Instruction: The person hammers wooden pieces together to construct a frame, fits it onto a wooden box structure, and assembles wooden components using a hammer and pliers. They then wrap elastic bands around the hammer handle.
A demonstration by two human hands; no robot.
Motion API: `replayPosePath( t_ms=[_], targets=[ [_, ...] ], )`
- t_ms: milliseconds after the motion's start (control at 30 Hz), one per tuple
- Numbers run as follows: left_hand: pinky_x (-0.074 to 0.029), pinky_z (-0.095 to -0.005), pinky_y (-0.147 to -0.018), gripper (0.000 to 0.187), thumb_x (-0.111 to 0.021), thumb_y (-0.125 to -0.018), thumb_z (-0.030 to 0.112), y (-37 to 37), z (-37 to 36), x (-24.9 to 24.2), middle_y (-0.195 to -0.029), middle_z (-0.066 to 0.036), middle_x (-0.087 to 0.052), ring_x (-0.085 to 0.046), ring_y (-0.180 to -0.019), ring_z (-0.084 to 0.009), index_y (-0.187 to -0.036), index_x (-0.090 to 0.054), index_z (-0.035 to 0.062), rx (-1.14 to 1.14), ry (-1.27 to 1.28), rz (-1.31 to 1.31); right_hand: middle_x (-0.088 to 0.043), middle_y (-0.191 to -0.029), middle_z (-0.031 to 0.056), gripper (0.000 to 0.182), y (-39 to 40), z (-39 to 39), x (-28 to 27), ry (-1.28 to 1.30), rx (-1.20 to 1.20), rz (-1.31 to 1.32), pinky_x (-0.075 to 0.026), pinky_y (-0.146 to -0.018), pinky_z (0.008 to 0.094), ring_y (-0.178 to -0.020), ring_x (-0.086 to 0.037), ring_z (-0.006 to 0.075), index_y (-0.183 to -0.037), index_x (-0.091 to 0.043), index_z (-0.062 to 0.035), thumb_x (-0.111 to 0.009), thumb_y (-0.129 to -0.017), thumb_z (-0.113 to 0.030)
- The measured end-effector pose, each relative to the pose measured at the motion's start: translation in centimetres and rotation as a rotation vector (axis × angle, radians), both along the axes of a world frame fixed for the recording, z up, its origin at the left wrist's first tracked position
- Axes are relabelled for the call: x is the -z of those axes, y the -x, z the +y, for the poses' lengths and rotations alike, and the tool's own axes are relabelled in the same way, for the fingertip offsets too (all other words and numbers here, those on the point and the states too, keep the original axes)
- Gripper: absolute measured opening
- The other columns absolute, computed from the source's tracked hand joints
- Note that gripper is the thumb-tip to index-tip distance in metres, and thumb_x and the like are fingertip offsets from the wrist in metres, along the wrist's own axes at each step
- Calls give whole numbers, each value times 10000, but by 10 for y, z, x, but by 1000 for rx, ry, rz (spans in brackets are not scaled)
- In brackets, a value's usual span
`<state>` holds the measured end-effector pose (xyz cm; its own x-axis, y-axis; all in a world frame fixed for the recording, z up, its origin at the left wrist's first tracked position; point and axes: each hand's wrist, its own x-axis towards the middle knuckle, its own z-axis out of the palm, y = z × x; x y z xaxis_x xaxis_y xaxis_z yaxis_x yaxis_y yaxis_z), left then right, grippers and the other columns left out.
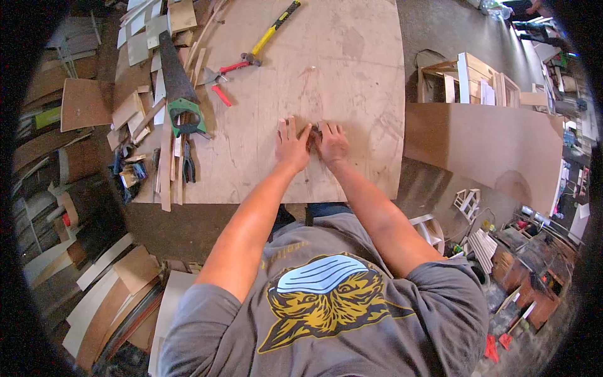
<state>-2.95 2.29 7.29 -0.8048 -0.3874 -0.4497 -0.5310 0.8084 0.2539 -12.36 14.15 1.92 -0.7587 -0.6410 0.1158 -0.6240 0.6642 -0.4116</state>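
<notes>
Small wood piece (314, 130) pinched between left hand (292, 147); right hand (331, 143).

Matt, scuffed plywood sheet (352, 69), green-plastic-handled saw (179, 88)

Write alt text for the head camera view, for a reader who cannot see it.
Seen from above, a person's left hand and right hand press side by side on a plywood sheet, pinching something small and hard to make out between them. To their left lie a green-handled handsaw, red-handled pliers, a yellow-handled hammer and wood offcuts.
</notes>
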Motion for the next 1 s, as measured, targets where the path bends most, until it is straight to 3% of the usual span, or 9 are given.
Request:
replayPosePath(
  t_ms=[67,200,367,600,700,900,1000],
  targets=[
    [-239,-604,-1212,758,-720,-887,281,-2,2,10,-1678,-225,-141,-149,-1529,-488,-1570,-393,325,22,61,48,-670,-1067,69,250,3,-2,10,41,-39,2,-540,-849,416,-1033,-615,315,-1113,-694,-141,-706,-870,-199],
    [-190,-576,-1238,760,-657,-886,195,2,1,-6,-1696,-206,-111,-92,-1551,-458,-1580,-376,327,-17,-19,-1,-671,-1055,45,215,8,0,15,96,-146,16,-545,-831,389,-1004,-624,295,-1079,-702,-141,-673,-866,-127],
    [-215,-572,-1232,711,-657,-879,190,-4,4,8,-1680,-207,-159,-128,-1542,-458,-1549,-440,290,-65,-27,118,-667,-995,47,249,17,2,34,148,-232,116,-585,-722,390,-940,-654,264,-1066,-723,-149,-635,-835,-181],
    [-246,-549,-1225,572,-595,-975,302,-14,9,13,-1662,-206,-197,-177,-1538,-426,-1527,-470,214,-158,-61,116,-609,-900,31,52,19,-3,43,-52,-269,294,-561,-677,356,-905,-652,223,-888,-624,-160,-640,-854,-196],
    [-253,-544,-1223,546,-567,-1002,342,-19,6,16,-1662,-205,-199,-188,-1537,-420,-1521,-475,200,-181,-73,122,-600,-915,47,75,20,-8,58,-130,-278,399,-565,-681,350,-892,-651,220,-918,-594,-136,-618,-859,-176],
    [-262,-536,-1221,524,-554,-1010,352,-26,5,8,-1648,-213,-238,-208,-1529,-418,-1498,-496,171,-217,-128,115,-590,-964,93,185,19,-5,25,-267,-381,303,-567,-697,351,-902,-652,238,-1014,-557,-80,-608,-852,-151],
    [-270,-532,-1216,500,-554,-1008,350,-30,6,8,-1634,-212,-268,-229,-1518,-419,-1471,-527,162,-263,-156,140,-644,-945,109,198,19,-7,26,-282,-384,309,-577,-654,357,-888,-668,238,-1038,-624,-80,-606,-858,-161]
  ],
)
